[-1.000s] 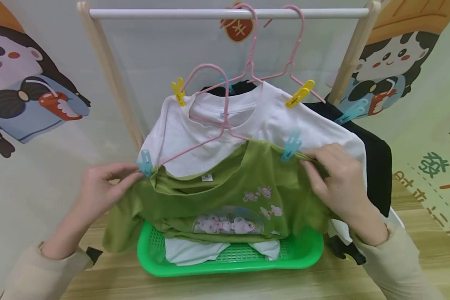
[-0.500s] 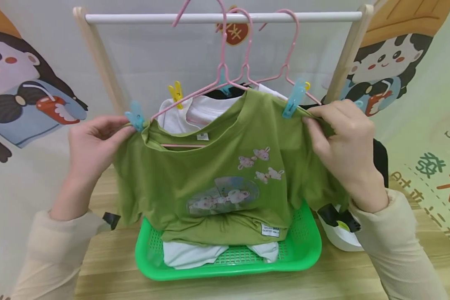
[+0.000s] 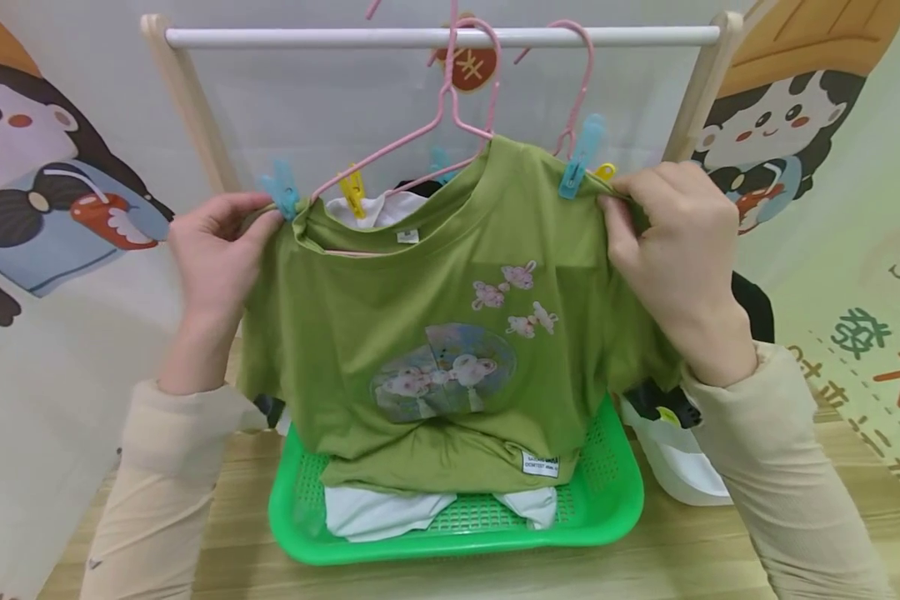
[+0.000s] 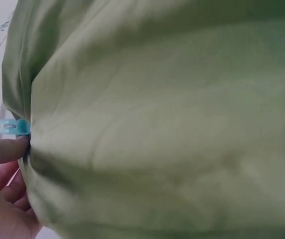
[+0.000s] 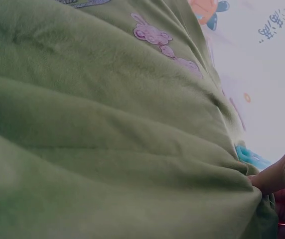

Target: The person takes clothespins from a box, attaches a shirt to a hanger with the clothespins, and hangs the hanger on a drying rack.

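Observation:
A green T-shirt (image 3: pixel 420 308) with rabbit prints hangs on a pink hanger (image 3: pixel 390 154), held up between both hands. My left hand (image 3: pixel 221 258) pinches the shirt's left shoulder just beside a blue clothespin (image 3: pixel 282 190). At the other shoulder, my right hand (image 3: pixel 675 250) pinches the fabric next to a second blue clothespin (image 3: pixel 583 158). The hanger's hook rises in front of the white rail (image 3: pixel 307 37), its top cut off by the frame. In the left wrist view a thumb presses the cloth (image 4: pixel 157 124) beside the clothespin. The shirt's lower hem lies bunched over the basket.
A green basket (image 3: pixel 450 550) with white cloth (image 3: pixel 382 510) stands on the wooden surface (image 3: pixel 255 567). Behind the shirt, a white garment (image 3: pixel 378 210) with a yellow clothespin (image 3: pixel 352 193) and a black garment (image 3: pixel 753 308) hang from the rail. A white container (image 3: pixel 686 471) sits at right.
Both hands have raised the green shirt and its hanger from in front of the white garment to near the rail. The shirt has unfolded out of the basket and now covers most of the white garment.

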### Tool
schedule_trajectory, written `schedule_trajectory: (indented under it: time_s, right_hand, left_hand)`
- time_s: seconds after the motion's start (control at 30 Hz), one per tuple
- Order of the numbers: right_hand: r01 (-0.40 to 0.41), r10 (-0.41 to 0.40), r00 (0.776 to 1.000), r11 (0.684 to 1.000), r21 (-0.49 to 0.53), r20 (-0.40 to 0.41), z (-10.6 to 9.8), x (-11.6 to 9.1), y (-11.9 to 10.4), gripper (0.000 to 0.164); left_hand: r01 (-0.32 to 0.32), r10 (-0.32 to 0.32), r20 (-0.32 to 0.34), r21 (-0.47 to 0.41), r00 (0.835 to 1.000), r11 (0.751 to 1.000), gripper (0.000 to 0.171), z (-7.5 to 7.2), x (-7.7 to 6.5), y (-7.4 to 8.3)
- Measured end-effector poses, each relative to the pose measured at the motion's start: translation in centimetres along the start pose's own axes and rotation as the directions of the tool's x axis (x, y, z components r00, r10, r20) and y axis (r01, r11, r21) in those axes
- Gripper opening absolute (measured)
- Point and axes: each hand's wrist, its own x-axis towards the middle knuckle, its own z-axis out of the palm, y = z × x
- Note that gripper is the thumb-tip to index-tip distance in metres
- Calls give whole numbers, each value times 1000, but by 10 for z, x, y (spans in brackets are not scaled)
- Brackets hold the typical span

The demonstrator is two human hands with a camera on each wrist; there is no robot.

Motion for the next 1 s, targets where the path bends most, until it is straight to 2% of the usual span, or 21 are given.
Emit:
schedule_trajectory:
  time_s: [0.13, 0.27, 0.43, 0.57, 0.7, 0.8, 0.9, 1.0]
  right_hand:
    - [38, -36, 999, 998, -58, 33, -1, 3, 0, 14]
    - [69, -63, 996, 993, -98, 65, -3, 2, -3, 15]
    - [109, -102, 992, 988, -109, 72, -4, -8, -7, 12]
    - [128, -121, 989, 989, -78, 80, -5, -17, -9, 11]
    - [119, -116, 990, 992, -29, 83, -4, -21, -11, 12]
    - [82, -83, 995, 996, 19, 53, -1, -22, -11, 10]
    - [28, -29, 1000, 995, 91, 4, 1, -24, -12, 10]
    - [14, -5, 998, 987, 158, -59, 4, -30, -15, 15]
  left_hand:
    - [-20, 21, -22, 29, 1000, 999, 7, 11, 2, -5]
    - [-13, 17, -27, 125, 999, 992, 10, 17, 0, -9]
    - [7, -13, 21, 273, 1000, 962, 11, 16, -6, -13]
    - [4, -24, 56, 333, 998, 943, 13, 14, -8, -19]
    - [-11, -24, 93, 354, 995, 935, 14, 17, -9, -24]
    - [-24, -36, 158, 365, 987, 931, 17, 19, -9, -26]
    - [-8, -70, 216, 339, 974, 941, 19, 21, -7, -30]
    - [-3, -67, 229, 293, 971, 956, 21, 23, -8, -36]
